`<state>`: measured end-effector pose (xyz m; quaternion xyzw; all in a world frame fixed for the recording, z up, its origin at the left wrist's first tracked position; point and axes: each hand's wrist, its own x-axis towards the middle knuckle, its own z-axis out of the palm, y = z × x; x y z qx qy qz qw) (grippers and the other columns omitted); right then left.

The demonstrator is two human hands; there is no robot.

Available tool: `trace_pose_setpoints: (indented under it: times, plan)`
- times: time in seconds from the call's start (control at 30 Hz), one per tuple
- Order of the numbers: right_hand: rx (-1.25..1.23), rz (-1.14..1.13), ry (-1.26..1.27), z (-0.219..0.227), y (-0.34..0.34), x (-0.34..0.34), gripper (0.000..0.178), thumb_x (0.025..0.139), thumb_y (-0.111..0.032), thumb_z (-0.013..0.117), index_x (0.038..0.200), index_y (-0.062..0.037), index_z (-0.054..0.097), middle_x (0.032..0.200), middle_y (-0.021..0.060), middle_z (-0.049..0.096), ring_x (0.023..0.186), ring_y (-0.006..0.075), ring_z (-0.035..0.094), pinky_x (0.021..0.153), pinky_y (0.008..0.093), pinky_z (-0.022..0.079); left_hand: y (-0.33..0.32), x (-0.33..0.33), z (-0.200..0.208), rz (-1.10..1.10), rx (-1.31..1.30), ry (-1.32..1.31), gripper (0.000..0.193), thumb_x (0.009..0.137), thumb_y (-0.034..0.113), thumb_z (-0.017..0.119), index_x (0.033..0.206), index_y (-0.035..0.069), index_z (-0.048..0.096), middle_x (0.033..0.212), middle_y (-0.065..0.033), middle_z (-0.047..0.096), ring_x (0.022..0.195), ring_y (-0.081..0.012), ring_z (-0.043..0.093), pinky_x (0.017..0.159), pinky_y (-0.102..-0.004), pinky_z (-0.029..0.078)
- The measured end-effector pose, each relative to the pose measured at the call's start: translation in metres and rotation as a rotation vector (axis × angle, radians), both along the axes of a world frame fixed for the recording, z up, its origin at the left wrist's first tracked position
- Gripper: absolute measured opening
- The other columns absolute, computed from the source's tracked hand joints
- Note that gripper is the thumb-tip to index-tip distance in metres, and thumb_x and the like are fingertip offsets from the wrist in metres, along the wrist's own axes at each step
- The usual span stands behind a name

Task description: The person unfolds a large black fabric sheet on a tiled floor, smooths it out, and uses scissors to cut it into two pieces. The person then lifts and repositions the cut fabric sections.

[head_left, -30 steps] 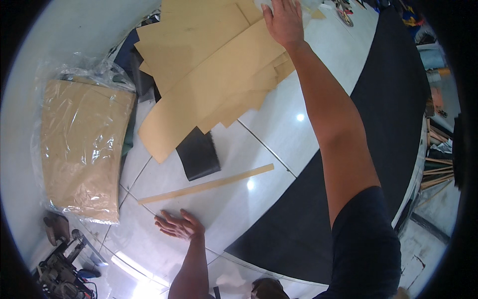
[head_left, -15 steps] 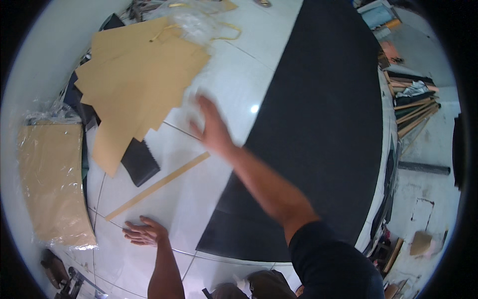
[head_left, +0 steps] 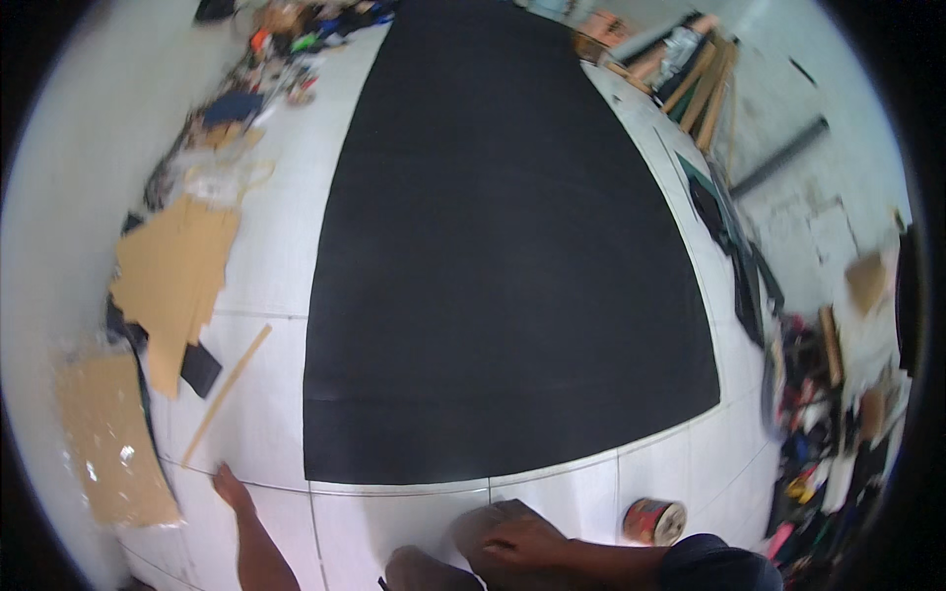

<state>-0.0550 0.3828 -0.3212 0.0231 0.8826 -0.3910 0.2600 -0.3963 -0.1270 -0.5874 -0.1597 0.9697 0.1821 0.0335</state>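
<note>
A person sits at the near edge of a white tiled floor [head_left: 394, 512], where a broad black sheet [head_left: 503, 246] lies flat from just in front of the knees toward the far edge, narrowing as it goes. The left hand [head_left: 234, 488] is low over the floor left of the sheet's near left corner, its fingers pointing forward; from where I stand they are too blurred to tell whether they are apart or together, or whether they press the tile. Just ahead of that hand a narrow tan strip [head_left: 229, 394] lies slantwise on the floor, its lower end near the fingertips and its upper end leaning toward the black sheet, well short of touching it. The right hand [head_left: 522, 544] rests on the person's knee [head_left: 493, 517]; the shade hides whether its fingers are spread or closed.

Toward the floor's left edge, a small black piece [head_left: 201, 370] shows from beneath overlapping tan sheets [head_left: 177, 261], with a plastic-wrapped tan stack [head_left: 118, 443] nearer the person. At the near edge, right of the knee, a round red-and-dark can [head_left: 652, 522] lies on its side. Tan lengths of material [head_left: 705, 94] lean by the far right corner, and mixed clutter [head_left: 818, 443] lines the right edge.
</note>
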Motion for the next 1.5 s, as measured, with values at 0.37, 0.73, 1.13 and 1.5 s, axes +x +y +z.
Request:
trace_pose_setpoints:
  times: [0.37, 0.73, 1.13, 1.5]
  plan:
    - [-0.116, -0.805, 0.074, 0.013, 0.030, 0.215, 0.065, 0.093, -0.055, 0.052, 0.128, -0.0009, 0.053, 0.126, 0.0237, 0.055, 0.119, 0.0391, 0.052, 0.103, 0.0446, 0.040, 0.087, 0.409, 0.119, -0.611, 0.153, -0.399, 0.039, 0.099, 0.034, 0.048, 0.094, -0.001, 0.066, 0.084, -0.0155, 0.063, 0.079, -0.0325, 0.059, 0.069, -0.0465, 0.047]
    - [-0.149, -1.225, 0.387, 0.008, 0.054, 0.416, 0.039, 0.094, -0.035, 0.063, 0.118, -0.0044, 0.059, 0.113, 0.0148, 0.062, 0.098, 0.0215, 0.064, 0.082, 0.0339, 0.053, 0.140, 0.342, 0.170, 0.083, 0.448, -0.457, 0.043, 0.098, 0.031, 0.045, 0.079, -0.004, 0.059, 0.081, -0.0169, 0.064, 0.075, -0.0312, 0.058, 0.069, -0.0471, 0.044]
    - [0.585, -1.664, 0.471, 0.013, 0.135, 0.557, 0.017, 0.091, -0.018, 0.066, 0.097, -0.0020, 0.066, 0.094, 0.0148, 0.067, 0.076, 0.0266, 0.065, 0.067, 0.0351, 0.053, 0.215, 0.240, 0.161, -0.771, 0.145, -0.532, 0.052, 0.091, 0.029, 0.067, 0.126, -0.007, 0.055, 0.118, -0.0198, 0.064, 0.111, -0.0279, 0.061, 0.097, -0.0370, 0.046]
    - [0.701, -1.126, 0.080, 0.096, 0.416, 0.513, 0.042, 0.087, -0.040, 0.067, 0.114, -0.0069, 0.063, 0.103, 0.0150, 0.070, 0.099, 0.0335, 0.065, 0.086, 0.0414, 0.052, 0.344, 0.178, 0.246, -1.116, -0.085, -0.069, 0.036, 0.087, 0.030, 0.067, 0.102, -0.002, 0.065, 0.107, -0.0190, 0.069, 0.099, -0.0312, 0.066, 0.087, -0.0381, 0.051]
